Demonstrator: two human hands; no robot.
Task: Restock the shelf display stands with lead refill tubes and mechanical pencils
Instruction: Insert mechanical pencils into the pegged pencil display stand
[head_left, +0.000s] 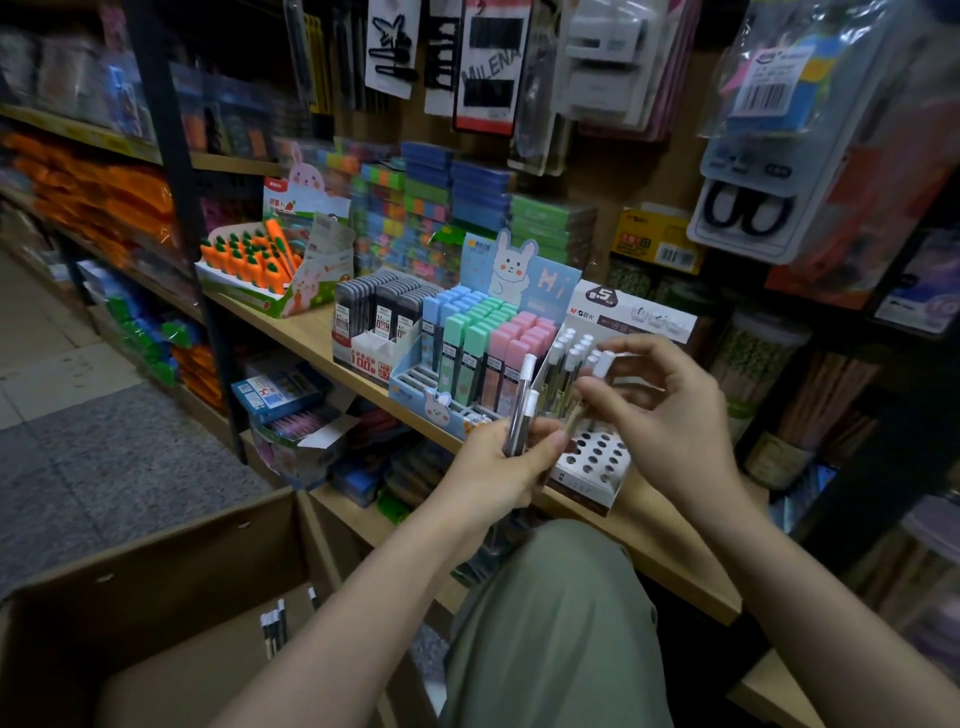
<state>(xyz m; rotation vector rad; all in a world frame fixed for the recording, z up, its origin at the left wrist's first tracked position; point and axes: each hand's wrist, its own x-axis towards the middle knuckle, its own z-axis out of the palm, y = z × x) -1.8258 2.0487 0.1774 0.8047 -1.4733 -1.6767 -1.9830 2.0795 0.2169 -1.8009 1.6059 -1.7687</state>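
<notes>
Two pencils (522, 402) are standing up out of the left hand (501, 470), whose fingers are wrapping round their lower barrels, while the right hand (670, 410) is pinching one more pencil (602, 364) by its white cap just above the stand (592, 457). The step in hand looks like the pencil restock: the far rows of the stand are already holding pencils, and the near rows are showing open holes. The next move is likely calling for lowering the pinched pencil tip-first into a free near hole, kept upright so it is not knocking its neighbours. Room is tight: the lead tubes (483, 338) are sitting just left of the stand, and the stand is sitting close to the shelf (670, 566) edge. Below left, a box (171, 587) is holding more stock, near the knee.
</notes>
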